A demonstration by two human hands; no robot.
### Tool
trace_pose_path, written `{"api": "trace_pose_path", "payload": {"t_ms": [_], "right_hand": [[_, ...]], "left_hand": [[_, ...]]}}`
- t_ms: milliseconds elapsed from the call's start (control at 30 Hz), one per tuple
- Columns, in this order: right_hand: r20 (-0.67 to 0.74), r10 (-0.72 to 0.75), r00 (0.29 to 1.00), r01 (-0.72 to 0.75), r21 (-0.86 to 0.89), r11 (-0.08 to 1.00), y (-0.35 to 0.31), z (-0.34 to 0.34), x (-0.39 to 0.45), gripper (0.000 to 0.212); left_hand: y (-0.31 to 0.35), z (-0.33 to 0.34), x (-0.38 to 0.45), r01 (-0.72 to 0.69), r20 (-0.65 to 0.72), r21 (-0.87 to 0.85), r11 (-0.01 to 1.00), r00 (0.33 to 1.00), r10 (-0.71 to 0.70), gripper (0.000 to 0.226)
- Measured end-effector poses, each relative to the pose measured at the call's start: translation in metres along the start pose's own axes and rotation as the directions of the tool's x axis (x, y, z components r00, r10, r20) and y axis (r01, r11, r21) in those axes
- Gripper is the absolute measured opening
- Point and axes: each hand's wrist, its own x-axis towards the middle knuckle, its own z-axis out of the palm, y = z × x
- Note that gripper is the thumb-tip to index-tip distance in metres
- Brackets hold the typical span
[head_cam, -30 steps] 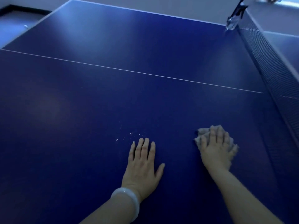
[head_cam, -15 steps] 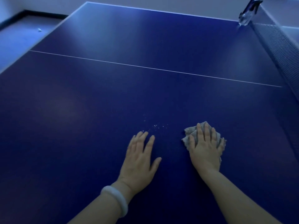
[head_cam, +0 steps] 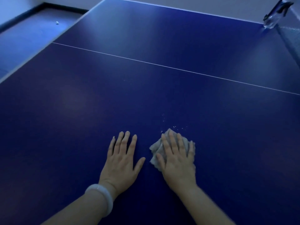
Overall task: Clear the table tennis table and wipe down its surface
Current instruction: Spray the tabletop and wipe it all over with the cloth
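- Grey, crumpled cloth (head_cam: 156,149) lies under the right hand (head_cam: 177,157), whose fingers are spread almost straight and press it flat onto the table tennis table (head_cam: 81,119); nothing is curled round it.
- Just left of the cloth, the left hand (head_cam: 121,161) rests palm-down on the bare blue surface, fingers straight and slightly fanned, holding nothing. A pale bangle (head_cam: 101,198) sits on that wrist.
- Just beyond the cloth's far edge, a scatter of small white specks (head_cam: 174,126) dots the blue top, the nearest ones touching or almost touching the cloth.
- Further beyond the cloth, a thin white line (head_cam: 162,65) crosses the table, and far off to the cloth's right the net (head_cam: 292,39) runs along the frame edge with its clamp (head_cam: 274,15) at the far corner.
- Well to the far left of the cloth, off the table, a small white thing (head_cam: 57,22) lies on the floor; what it is cannot be told.
- The step in hand looks like wiping, the clearing seemingly done on this half.
- The next move likely calls for pushing the cloth forward through the specks with steady downward pressure, gathering them rather than scattering them.
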Motion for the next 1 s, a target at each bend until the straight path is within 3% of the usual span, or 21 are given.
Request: {"api": "trace_pose_path", "payload": {"t_ms": [33, 100, 200, 267, 333, 400, 467, 500, 567, 633, 700, 800, 867, 933, 1000], "right_hand": [[0.013, 0.005, 1.000, -0.005, -0.013, 1.000, 0.020, -0.002, 0.012, 0.061], [0.016, 0.216, 0.976, -0.215, -0.011, 0.976, 0.072, -0.008, 0.038, 0.060], [0.067, 0.563, 0.824, -0.567, 0.072, 0.821, 0.122, -0.023, 0.069, 0.064], [0.082, 0.628, 0.774, -0.633, 0.092, 0.769, 0.111, -0.025, 0.085, 0.066], [0.066, 0.503, 0.862, -0.506, 0.071, 0.859, 0.077, -0.021, 0.094, 0.064], [0.052, 0.139, 0.989, -0.142, 0.068, 0.987, 0.038, -0.014, 0.090, 0.062], [0.081, -0.231, 0.970, 0.229, 0.035, 0.973, 0.020, -0.007, 0.072, 0.062], [0.086, -0.322, 0.943, 0.321, 0.023, 0.947, 0.028, -0.005, 0.065, 0.061], [0.058, -0.252, 0.966, 0.250, 0.042, 0.967, 0.067, -0.008, 0.069, 0.059], [0.003, 0.074, 0.997, -0.074, 0.088, 0.993, 0.116, -0.015, 0.086, 0.058], [0.012, 0.395, 0.918, -0.393, 0.130, 0.910, 0.158, -0.024, 0.113, 0.060], [0.084, 0.605, 0.792, -0.611, 0.140, 0.779, 0.177, -0.033, 0.163, 0.064], [0.111, 0.625, 0.773, -0.634, 0.178, 0.752, 0.160, -0.037, 0.196, 0.063], [0.106, 0.516, 0.850, -0.527, 0.170, 0.833, 0.122, -0.039, 0.216, 0.059], [0.123, 0.288, 0.950, -0.304, 0.146, 0.941, 0.075, -0.034, 0.215, 0.057]], "left_hand": [[0.000, 0.000, 0.000, 0.001, 0.004, -0.003, 1.000, 1.000, -0.001, 0.078], [0.000, 0.001, 0.001, 0.004, 0.005, -0.002, 1.000, 1.000, -0.004, 0.079], [0.000, 0.003, 0.002, 0.006, 0.007, 0.014, 1.000, 1.000, -0.006, 0.079], [-0.001, 0.004, 0.001, 0.007, 0.003, 0.020, 1.000, 1.000, -0.007, 0.079], [0.000, 0.002, 0.001, 0.010, 0.000, 0.015, 1.000, 1.000, -0.010, 0.079], [0.001, 0.001, 0.001, 0.012, 0.004, 0.010, 1.000, 1.000, -0.012, 0.077], [0.002, 0.000, 0.001, 0.008, 0.008, 0.014, 1.000, 1.000, -0.008, 0.076], [0.002, 0.000, 0.000, 0.006, 0.010, 0.016, 1.000, 1.000, -0.006, 0.076], [0.001, 0.000, 0.001, 0.004, 0.014, 0.014, 1.000, 1.000, -0.004, 0.075], [0.001, 0.000, 0.001, 0.000, 0.014, 0.008, 1.000, 1.000, 0.000, 0.075], [0.002, 0.000, 0.002, -0.005, 0.011, 0.010, 1.000, 1.000, 0.004, 0.075], [0.002, 0.000, 0.002, -0.007, 0.009, 0.013, 1.000, 1.000, 0.007, 0.076], [0.002, 0.000, 0.002, 0.003, 0.023, 0.011, 1.000, 1.000, -0.003, 0.076], [0.001, 0.000, 0.002, 0.006, 0.032, 0.013, 1.000, 0.999, -0.006, 0.077], [-0.001, 0.003, 0.002, 0.002, 0.029, 0.010, 1.000, 1.000, -0.002, 0.078]]}}
